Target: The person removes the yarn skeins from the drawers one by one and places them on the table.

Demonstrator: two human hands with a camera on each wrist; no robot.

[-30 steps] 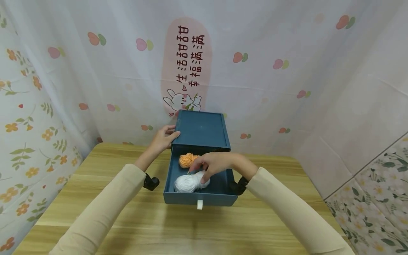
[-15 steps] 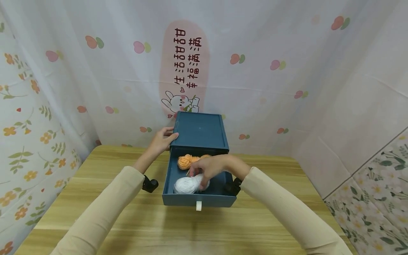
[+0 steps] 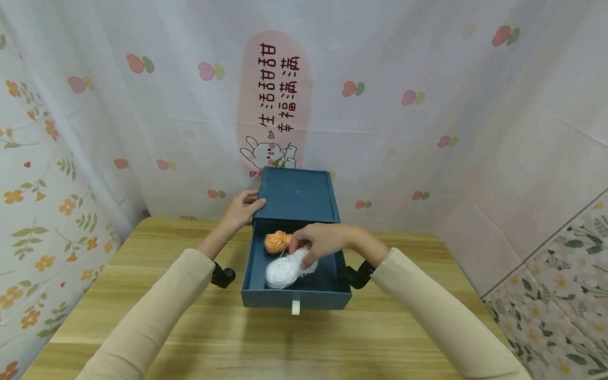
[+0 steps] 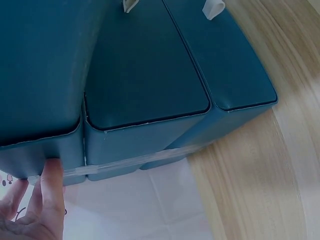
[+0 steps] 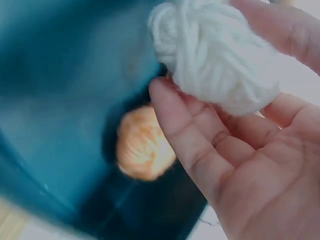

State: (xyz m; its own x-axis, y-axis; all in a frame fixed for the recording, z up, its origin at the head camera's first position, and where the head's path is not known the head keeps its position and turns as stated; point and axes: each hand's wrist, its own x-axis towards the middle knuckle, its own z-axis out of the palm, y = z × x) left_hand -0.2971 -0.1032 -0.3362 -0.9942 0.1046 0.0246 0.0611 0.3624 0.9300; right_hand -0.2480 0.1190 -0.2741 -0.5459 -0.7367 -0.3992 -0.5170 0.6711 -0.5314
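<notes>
At the left edge we see a flowered curtain point(image 3: 47, 227), with a wooden worktop point(image 3: 214, 338) running rightward from it. Next comes the left hand point(image 3: 239, 211), at the left side of a blue drawer box point(image 3: 299, 195); its thumb is on the top edge and its fingers point(image 4: 51, 185) are unclenched, resting against the side wall. From that wrist we see the box topping a stack of three, with tape point(image 4: 120, 166) along the sides. Its drawer point(image 3: 266, 299) is out, and orange yarn point(image 3: 275, 242) lies toward the back. Before that we find the white yarn point(image 3: 282, 272) within the drawer's outline; whether it touches the drawer floor we cannot tell. A white tab point(image 3: 295, 307) marks the front. Rightmost, the right hand point(image 3: 323, 241) pinches the white yarn between thumb and fingers.
</notes>
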